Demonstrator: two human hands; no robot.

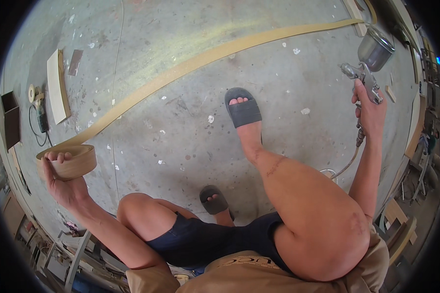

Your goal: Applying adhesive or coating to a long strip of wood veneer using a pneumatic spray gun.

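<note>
On the left, my left hand (69,189) is closed around a roll of wood-coloured edge banding (82,165), its fingers hooked over the rim. From that roll the loose banding strip (190,66) runs in a long curve across the floor to the far right. My right hand (372,112) grips a silver spray gun (363,77) by its handle. A metal paint cup (376,50) sits on the gun, tilted. Below the handle hangs an air hose (351,165). The nozzle points left, above the floor, and is apart from the strip.
My sandalled feet (244,113) stand on a stained concrete floor (176,117). At the left lie a curved wooden piece (57,93), a corded power tool (43,119) and a dark box (10,119). A board (354,17) supports the strip's far end. Workshop clutter lines both sides.
</note>
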